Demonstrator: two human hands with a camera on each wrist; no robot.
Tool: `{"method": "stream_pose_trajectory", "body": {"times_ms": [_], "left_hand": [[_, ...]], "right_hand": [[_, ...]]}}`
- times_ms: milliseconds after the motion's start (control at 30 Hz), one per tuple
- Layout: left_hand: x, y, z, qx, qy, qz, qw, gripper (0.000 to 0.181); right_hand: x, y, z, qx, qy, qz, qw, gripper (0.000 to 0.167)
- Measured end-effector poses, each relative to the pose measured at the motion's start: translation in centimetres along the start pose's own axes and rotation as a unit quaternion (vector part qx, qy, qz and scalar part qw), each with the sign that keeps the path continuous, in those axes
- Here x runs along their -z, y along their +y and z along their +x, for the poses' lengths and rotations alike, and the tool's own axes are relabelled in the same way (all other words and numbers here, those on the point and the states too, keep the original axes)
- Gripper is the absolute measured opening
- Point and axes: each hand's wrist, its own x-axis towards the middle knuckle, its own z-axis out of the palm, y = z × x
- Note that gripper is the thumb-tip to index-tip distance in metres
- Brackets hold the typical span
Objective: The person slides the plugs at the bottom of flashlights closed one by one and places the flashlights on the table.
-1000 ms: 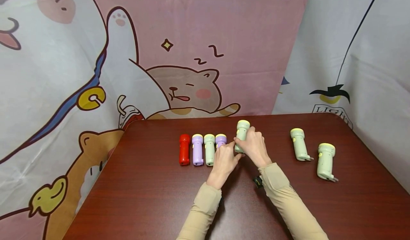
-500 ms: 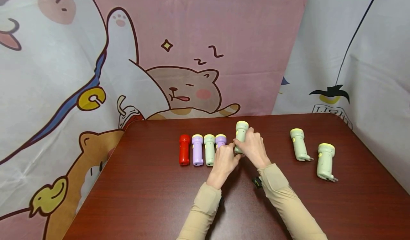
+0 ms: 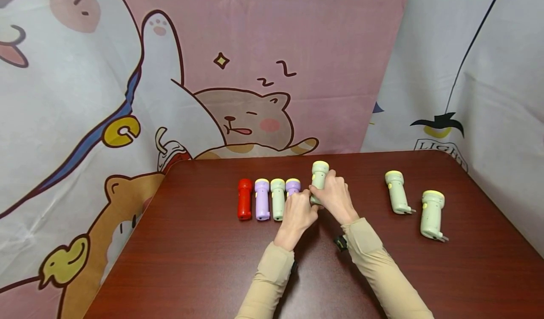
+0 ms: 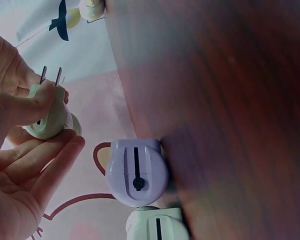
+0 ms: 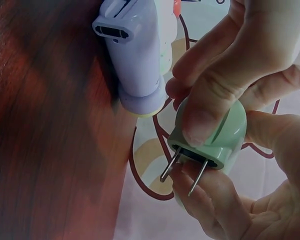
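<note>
A pale green flashlight (image 3: 318, 176) with a yellow rim lies between the two hands. My right hand (image 3: 336, 197) grips its body from the right, also visible in the right wrist view (image 5: 277, 185). My left hand (image 3: 296, 215) holds its near end; in the left wrist view that hand (image 4: 20, 160) has its thumb on the end face beside two metal prongs (image 4: 51, 75), with fingers below. The prongs (image 5: 192, 172) stick out from the green end in the right wrist view. Beside the left hand is a purple flashlight (image 3: 293, 185), partly covered by it.
Left of the hands, a red flashlight (image 3: 244, 200), a purple one (image 3: 262, 200) and a green one (image 3: 278, 200) stand in a row. Two green flashlights (image 3: 397, 193) (image 3: 432, 215) with prongs out are at the right. A patterned cloth (image 3: 331, 64) hangs behind the table (image 3: 191, 262).
The held green flashlight and my right hand have shifted slightly left. My left hand has barely moved, and both hands keep hold of the flashlight.
</note>
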Motion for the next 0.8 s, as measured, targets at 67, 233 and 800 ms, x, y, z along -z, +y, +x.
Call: {"method": "stream_pose_trajectory", "body": {"times_ms": [67, 233, 800], "left_hand": [[-0.01, -0.01, -0.01, 0.000, 0.002, 0.006, 1.0000, 0.020], [-0.08, -0.07, 0.00, -0.004, 0.009, 0.012, 0.9999, 0.022], [-0.11, -0.32, -0.01, -0.008, 0.008, 0.013, 0.9998, 0.023]], "right_hand": [[-0.02, -0.05, 0.00, 0.001, 0.001, 0.002, 1.0000, 0.050], [-0.07, -0.13, 0.00, 0.002, 0.001, 0.005, 1.0000, 0.049], [-0.21, -0.21, 0.08, 0.009, 0.002, 0.006, 0.9999, 0.046]]}}
